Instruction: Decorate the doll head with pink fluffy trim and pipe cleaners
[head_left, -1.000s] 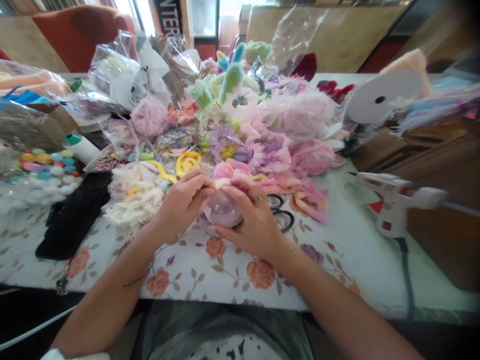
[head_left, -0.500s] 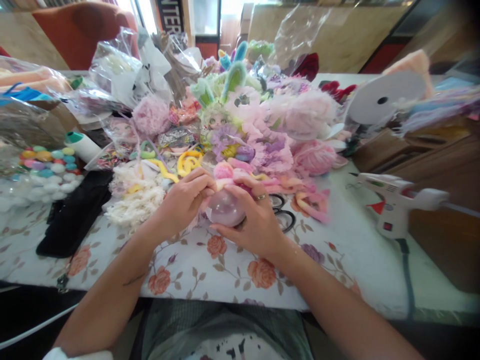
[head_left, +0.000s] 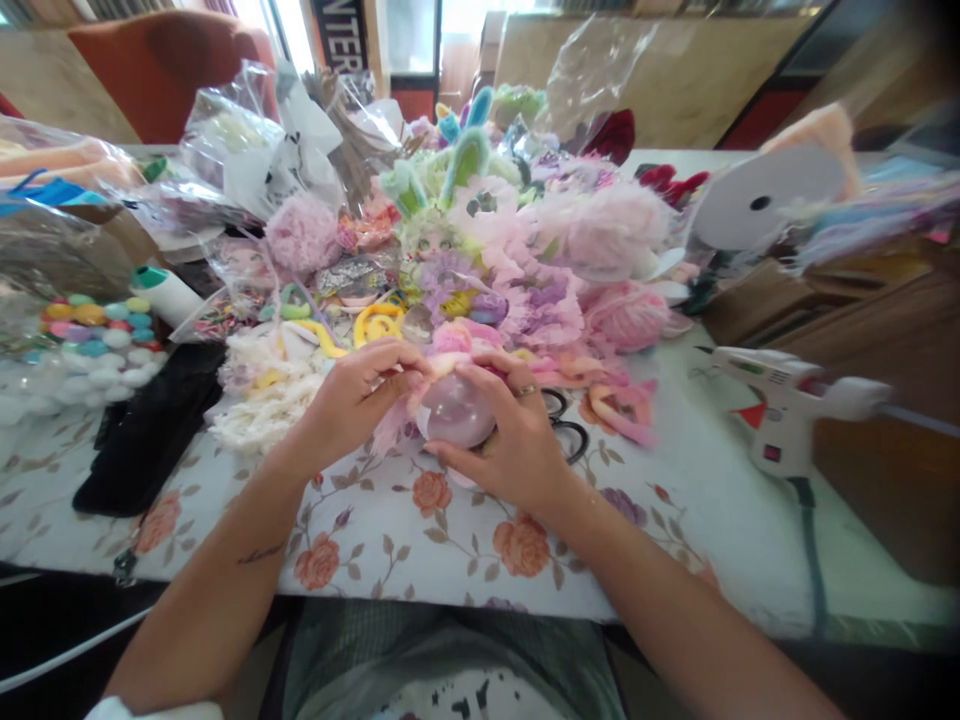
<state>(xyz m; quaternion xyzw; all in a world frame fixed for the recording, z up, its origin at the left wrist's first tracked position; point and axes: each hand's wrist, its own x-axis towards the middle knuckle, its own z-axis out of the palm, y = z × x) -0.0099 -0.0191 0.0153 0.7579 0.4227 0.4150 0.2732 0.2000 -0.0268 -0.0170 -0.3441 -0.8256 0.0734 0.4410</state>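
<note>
A clear pinkish plastic ball [head_left: 456,410] sits just above the floral tablecloth [head_left: 420,530], and my right hand [head_left: 517,440] is curled round its right side, a ring on one finger. My left hand [head_left: 352,395] pinches a strip of pink frilly fabric [head_left: 394,415] against the ball's top left. More pink fluffy material [head_left: 457,338] rests on top of the ball. Black scissors [head_left: 566,430] lie half hidden behind my right hand.
A heap of pastel pom-poms, lace and chenille stems [head_left: 510,250] fills the table behind my hands. A white glue gun [head_left: 780,405] stands at the right, a ribbon spool [head_left: 757,195] beyond it. A black pouch [head_left: 150,430] and coloured pom-pom balls [head_left: 90,320] lie left.
The ball has shifted slightly up and to the right in my hands. A flap of pink fabric now hangs below my left fingers.
</note>
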